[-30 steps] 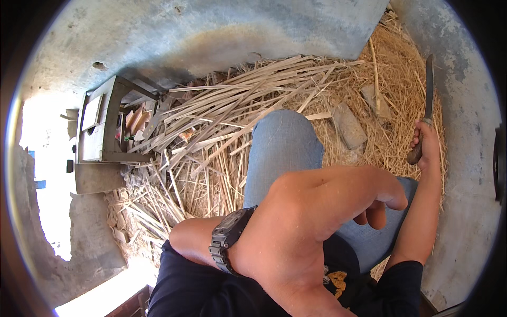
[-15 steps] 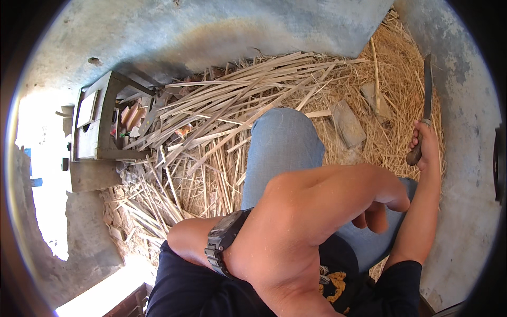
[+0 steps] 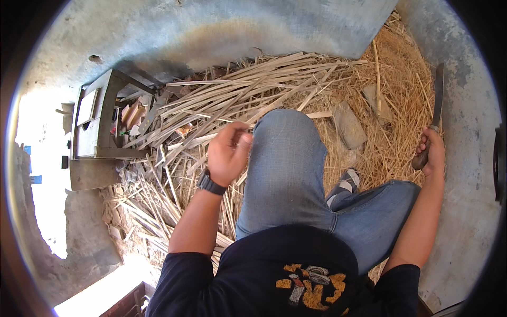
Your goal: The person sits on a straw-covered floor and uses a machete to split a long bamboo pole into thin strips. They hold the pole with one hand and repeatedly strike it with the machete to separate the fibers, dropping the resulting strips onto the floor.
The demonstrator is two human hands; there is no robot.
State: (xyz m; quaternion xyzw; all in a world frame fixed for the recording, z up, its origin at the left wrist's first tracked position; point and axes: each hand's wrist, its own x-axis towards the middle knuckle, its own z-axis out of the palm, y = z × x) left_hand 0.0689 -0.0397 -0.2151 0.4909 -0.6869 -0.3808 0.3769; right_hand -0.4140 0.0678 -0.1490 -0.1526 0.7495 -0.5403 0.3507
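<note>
My right hand, out at the far right, is closed round the wooden handle of a machete. The dark, long blade points up and away beside the wall. My left hand, with a dark watch on the wrist, hovers just left of my raised knee. Its fingers are loosely curled, thumb and forefinger a little apart, and nothing shows between them. Beyond and below it lies a broad heap of split wooden strips.
Dry straw-like shavings cover the floor at the right, around a grey block. A wooden stool lies on its side at the left. Walls close in at the back and right.
My left hand has dropped from close before the camera, across my chest, to beside my left knee. The machete has shifted slightly right and down in my right hand.
</note>
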